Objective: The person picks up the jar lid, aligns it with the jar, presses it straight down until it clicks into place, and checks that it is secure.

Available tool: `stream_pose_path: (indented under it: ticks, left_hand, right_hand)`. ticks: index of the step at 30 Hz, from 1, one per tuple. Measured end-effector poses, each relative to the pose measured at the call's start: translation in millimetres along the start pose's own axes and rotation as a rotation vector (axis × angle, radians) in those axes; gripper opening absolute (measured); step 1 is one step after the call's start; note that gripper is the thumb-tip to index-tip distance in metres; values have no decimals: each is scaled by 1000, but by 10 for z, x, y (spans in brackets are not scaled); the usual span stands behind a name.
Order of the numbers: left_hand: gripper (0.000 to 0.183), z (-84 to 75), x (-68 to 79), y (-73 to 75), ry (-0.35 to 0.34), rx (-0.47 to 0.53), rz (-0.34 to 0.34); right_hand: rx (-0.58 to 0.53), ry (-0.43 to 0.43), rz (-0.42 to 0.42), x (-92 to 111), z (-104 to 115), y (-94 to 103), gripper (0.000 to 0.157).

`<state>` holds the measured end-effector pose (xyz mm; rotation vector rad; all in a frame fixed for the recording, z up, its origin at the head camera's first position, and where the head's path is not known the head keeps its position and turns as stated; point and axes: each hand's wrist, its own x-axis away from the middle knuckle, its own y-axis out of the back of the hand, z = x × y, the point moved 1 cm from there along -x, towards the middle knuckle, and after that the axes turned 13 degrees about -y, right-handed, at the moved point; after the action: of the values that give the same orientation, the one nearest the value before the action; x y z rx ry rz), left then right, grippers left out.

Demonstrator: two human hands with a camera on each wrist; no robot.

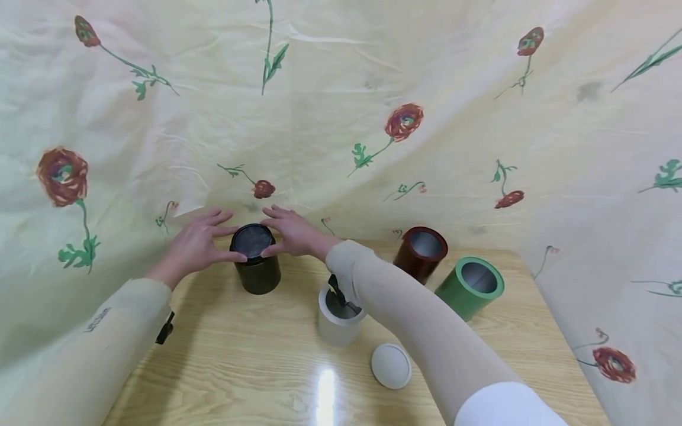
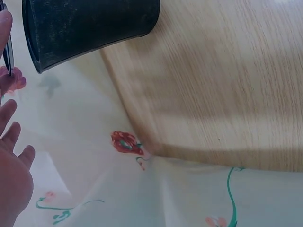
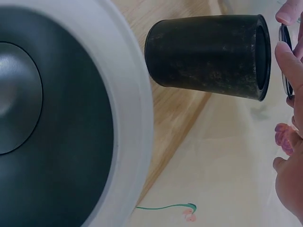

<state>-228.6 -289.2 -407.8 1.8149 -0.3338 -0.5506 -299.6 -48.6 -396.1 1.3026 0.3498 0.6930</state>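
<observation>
A dark, scuffed canister (image 1: 259,278) stands upright at the back left of the wooden table. Over its mouth, both hands hold a thin round black lid (image 1: 253,239) by its edges. My left hand (image 1: 198,239) has thumb and forefinger at the left edge. On the right edge, my right hand (image 1: 296,232) grips with thumb and fingers. The right wrist view shows a narrow gap between the lid (image 3: 288,90) and the canister's rim (image 3: 263,56). In the left wrist view the canister (image 2: 94,26) and a sliver of lid appear.
Under my right forearm stands an open white canister (image 1: 341,332), partly hidden. A white round lid (image 1: 391,367) lies nearer me. Further right are open brown (image 1: 412,260) and green (image 1: 458,294) canisters. Flowered cloth (image 1: 319,130) hangs behind the wooden table (image 1: 256,355).
</observation>
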Motion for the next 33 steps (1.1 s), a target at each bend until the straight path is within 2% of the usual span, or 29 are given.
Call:
stream_pose_path:
  ticks: [7,14,21,33]
  left_hand:
    - [83,56,-47,-60,11,28,50]
    - [81,98,-58,-117,6,37,61]
    - [82,144,-56,-147,1,29,85]
    - [83,118,-61,-139,19,28,118]
  right_hand:
    - [15,-35,40,-92,-44,-79,80]
    - [2,-51,57,-135,-66,-148,79]
    - [29,-53,69,-116,-46,-171,78]
    - [96,-58,82,-89,-65,-195,77]
